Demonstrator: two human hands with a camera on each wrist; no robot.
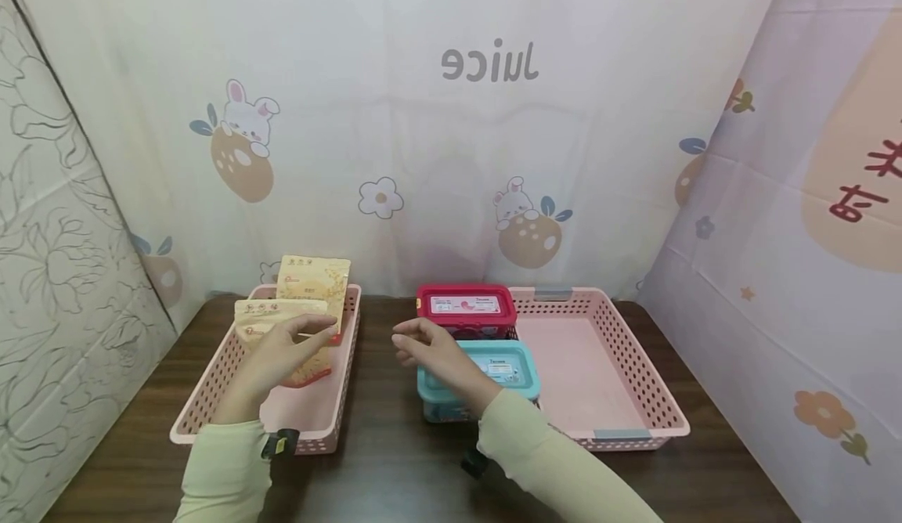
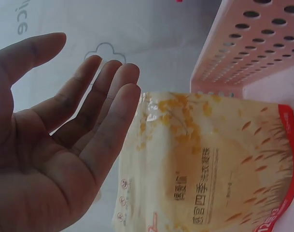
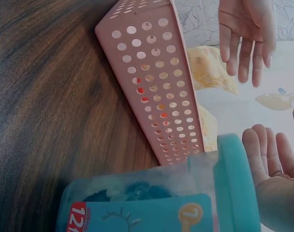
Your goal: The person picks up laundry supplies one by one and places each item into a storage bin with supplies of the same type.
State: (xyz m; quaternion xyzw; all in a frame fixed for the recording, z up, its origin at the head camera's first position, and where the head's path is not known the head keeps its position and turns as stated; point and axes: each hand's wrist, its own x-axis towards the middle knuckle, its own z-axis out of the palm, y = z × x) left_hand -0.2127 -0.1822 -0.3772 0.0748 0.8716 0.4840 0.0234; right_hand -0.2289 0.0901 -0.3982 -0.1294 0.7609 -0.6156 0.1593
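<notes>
In the head view my left hand point(image 1: 289, 348) hovers over the left pink basket, holding nothing, its fingers extended. Two yellow pouches with red bottoms stand in that basket: a front pouch point(image 1: 310, 368) partly behind the hand, and a back pouch point(image 1: 314, 276). My right hand point(image 1: 438, 355) is held above the table by the turquoise-lidded box point(image 1: 517, 366), empty, with fingers loosely bent. Behind that box is a red-lidded box point(image 1: 467, 304). The right wrist view shows the turquoise box's clear side point(image 3: 137, 191) and both hands free of any object.
The left basket point(image 1: 355, 351) and a wider right pink basket point(image 1: 637, 366) stand on the dark wooden table point(image 1: 380, 429). Both boxes are at the right basket's left side, hiding part of its rim. A printed curtain point(image 1: 395, 100) hangs behind the table.
</notes>
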